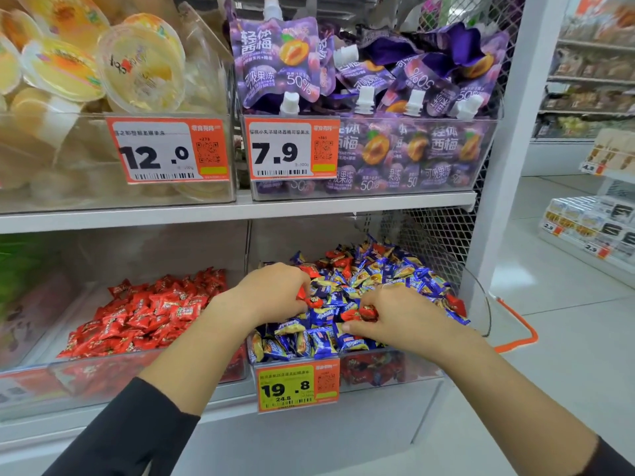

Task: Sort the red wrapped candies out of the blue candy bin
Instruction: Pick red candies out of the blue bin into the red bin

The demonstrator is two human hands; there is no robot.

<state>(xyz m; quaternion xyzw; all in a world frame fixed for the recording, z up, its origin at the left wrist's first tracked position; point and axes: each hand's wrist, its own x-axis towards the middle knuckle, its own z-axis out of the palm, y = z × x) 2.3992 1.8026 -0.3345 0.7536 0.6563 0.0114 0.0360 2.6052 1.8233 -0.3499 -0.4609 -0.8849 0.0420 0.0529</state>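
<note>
A clear bin (405,372) on the lower shelf holds a heap of blue wrapped candies (371,276) with several red wrapped candies (340,261) mixed in near the back and right. My left hand (275,292) is over the bin's left side and grips red candies (311,298) in its curled fingers. My right hand (395,316) lies on the heap further right and pinches a red candy (360,313) between thumb and fingers. To the left, a second clear bin (103,372) is filled with red wrapped candies (144,314).
A yellow price tag (298,386) hangs on the blue bin's front. The upper shelf (240,211) carries bins of purple jelly pouches (378,97) and yellow jelly cups (103,70). A white post (501,149) and wire mesh (436,242) bound the right side; an aisle lies beyond.
</note>
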